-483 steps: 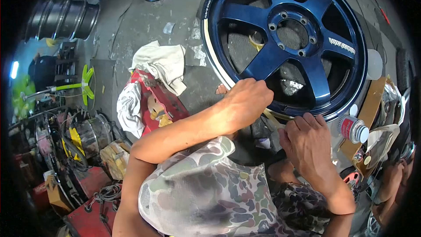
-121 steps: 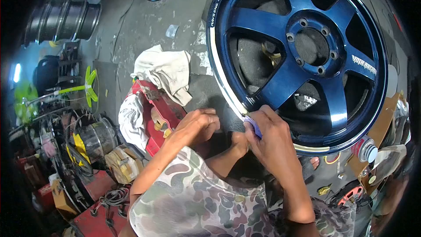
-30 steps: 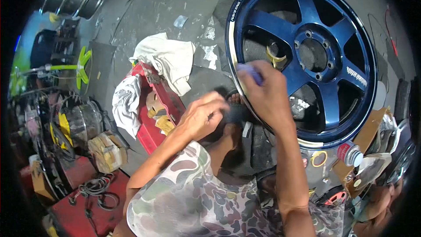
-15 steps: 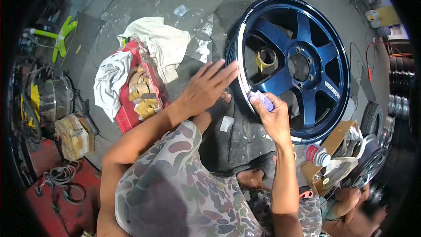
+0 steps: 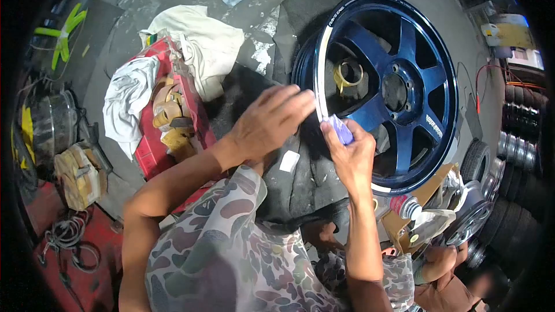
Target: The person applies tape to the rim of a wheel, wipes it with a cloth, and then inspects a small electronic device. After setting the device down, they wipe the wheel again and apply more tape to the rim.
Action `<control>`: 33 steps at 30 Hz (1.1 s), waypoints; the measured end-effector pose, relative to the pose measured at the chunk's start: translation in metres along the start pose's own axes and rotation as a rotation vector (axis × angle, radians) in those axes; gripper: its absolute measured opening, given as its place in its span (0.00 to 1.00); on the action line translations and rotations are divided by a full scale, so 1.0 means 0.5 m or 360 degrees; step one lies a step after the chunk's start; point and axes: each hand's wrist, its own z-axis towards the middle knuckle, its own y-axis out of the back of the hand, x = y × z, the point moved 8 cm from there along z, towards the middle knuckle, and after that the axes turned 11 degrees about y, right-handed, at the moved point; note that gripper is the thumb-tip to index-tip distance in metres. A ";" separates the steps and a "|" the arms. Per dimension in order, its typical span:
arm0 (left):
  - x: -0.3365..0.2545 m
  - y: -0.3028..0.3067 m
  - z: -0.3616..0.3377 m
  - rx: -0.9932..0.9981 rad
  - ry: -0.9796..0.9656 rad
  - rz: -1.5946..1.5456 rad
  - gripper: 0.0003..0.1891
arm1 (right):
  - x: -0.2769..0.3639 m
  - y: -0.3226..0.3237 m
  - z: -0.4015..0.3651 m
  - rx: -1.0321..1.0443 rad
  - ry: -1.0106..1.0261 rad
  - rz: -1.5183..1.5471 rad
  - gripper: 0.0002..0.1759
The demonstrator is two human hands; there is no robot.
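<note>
A blue multi-spoke wheel rim (image 5: pixel 370 110) leans upright, with a white strip (image 5: pixel 322 63) along its left edge. My right hand (image 5: pixel 351 147) pinches a purple cloth-like piece (image 5: pixel 340 129) against the lower left of that edge. My left hand (image 5: pixel 272 117) is at the rim's left side, fingertips by the white strip, fingers apart and slightly blurred, holding nothing. A roll of yellowish tape (image 5: pixel 348 74) shows between the spokes.
At the left, a red toolbox (image 5: pixel 151 159) holds tape rolls, with white cloths (image 5: pixel 211 43) around it. A can (image 5: pixel 406 206) and a cardboard box (image 5: pixel 399 231) stand below the rim. Another person (image 5: pixel 442 271) sits at the lower right. Tires (image 5: pixel 523 167) are stacked at the right.
My right hand has shifted slightly up and left with the purple piece. My left hand's fingers have bent somewhat. The whole view has shifted a little.
</note>
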 end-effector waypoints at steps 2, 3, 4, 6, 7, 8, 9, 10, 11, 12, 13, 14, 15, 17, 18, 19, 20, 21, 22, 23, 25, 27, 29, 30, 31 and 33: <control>0.017 0.017 0.004 -0.0089 0.0126 -0.0178 0.26 | 0.017 -0.014 0.021 -0.0022 0.0049 -0.0080 0.18; 0.039 -0.001 -0.009 -0.0009 0.0284 -0.0204 0.24 | 0.019 -0.019 0.027 -0.0067 0.0050 -0.0030 0.18; 0.060 -0.024 -0.022 0.0068 0.0443 -0.0231 0.23 | 0.021 -0.020 0.031 -0.0111 0.0054 0.0018 0.18; 0.059 -0.065 -0.055 0.0007 0.0464 -0.0311 0.20 | 0.016 -0.013 0.022 -0.0102 0.0080 -0.0052 0.18; 0.065 -0.101 -0.078 0.0145 0.0547 -0.0367 0.18 | -0.003 -0.018 0.018 -0.0108 0.0050 0.0041 0.18; 0.072 -0.143 -0.102 0.0296 0.0632 -0.0426 0.16 | -0.019 -0.024 0.013 -0.0111 0.0006 0.0135 0.17; 0.071 -0.180 -0.125 0.0320 0.0634 -0.0433 0.16 | 0.013 -0.017 0.028 -0.0144 0.0201 0.0040 0.17; 0.071 -0.228 -0.142 0.0485 0.0687 -0.0354 0.14 | 0.022 -0.023 0.046 -0.0089 0.0133 -0.0066 0.17; 0.078 -0.269 -0.152 0.0631 0.0733 -0.0265 0.12 | 0.028 -0.030 0.072 -0.0134 0.0148 -0.0055 0.18; 0.078 -0.272 -0.146 0.0629 0.0728 -0.0258 0.12 | 0.036 -0.036 0.094 -0.0172 0.0170 -0.0039 0.18; 0.080 -0.285 -0.151 0.0764 0.0723 -0.0191 0.11 | 0.035 -0.043 0.105 -0.0169 0.0091 0.0092 0.19; 0.084 -0.296 -0.156 0.0896 0.0719 -0.0124 0.11 | 0.035 -0.043 0.102 -0.0167 0.0095 0.0101 0.19; 0.086 -0.292 -0.148 0.0892 0.0722 -0.0118 0.11 | 0.030 -0.039 0.093 -0.0168 0.0093 0.0052 0.19; 0.105 -0.287 -0.140 0.0877 0.0997 -0.0286 0.10 | 0.002 -0.043 0.073 -0.0165 0.0026 0.0139 0.19; 0.108 -0.292 -0.140 0.0883 0.1010 -0.0288 0.10 | 0.007 -0.049 0.077 -0.0152 0.0020 0.0140 0.19; 0.107 -0.291 -0.131 0.0781 0.0973 -0.0325 0.08 | 0.020 -0.046 0.082 -0.0191 0.0057 0.0088 0.19; 0.111 -0.287 -0.113 0.0653 0.0932 -0.0351 0.06 | 0.034 -0.043 0.099 -0.0236 0.0122 0.0039 0.18; 0.117 -0.295 -0.104 0.0643 0.0927 -0.0348 0.06 | 0.041 -0.045 0.115 -0.0264 0.0178 0.0010 0.18; 0.126 -0.304 -0.105 0.0622 0.0953 -0.0327 0.06 | 0.042 -0.041 0.114 -0.0266 0.0182 0.0011 0.18; 0.135 -0.310 -0.109 0.0605 0.0980 -0.0308 0.06 | 0.040 -0.041 0.112 -0.0210 0.0166 -0.0018 0.18; 0.155 -0.309 -0.112 0.0419 0.1051 -0.0430 0.06 | 0.034 -0.037 0.122 -0.0149 0.0163 -0.0053 0.18; 0.179 -0.310 -0.127 0.0252 0.1145 -0.0556 0.07 | 0.027 -0.038 0.122 -0.0152 0.0250 -0.0024 0.19; 0.193 -0.318 -0.124 0.0278 0.1173 -0.0470 0.08 | 0.022 -0.042 0.116 -0.0142 0.0138 0.0087 0.20; 0.202 -0.322 -0.119 0.0265 0.1166 -0.0465 0.08 | 0.033 -0.039 0.134 -0.0148 0.0152 0.0089 0.20; 0.201 -0.321 -0.122 0.0218 0.1111 -0.0457 0.07 | 0.038 -0.042 0.142 -0.0104 0.0136 0.0081 0.20; 0.201 -0.322 -0.126 0.0165 0.1058 -0.0456 0.07 | 0.042 -0.037 0.137 -0.0019 0.0167 -0.0005 0.19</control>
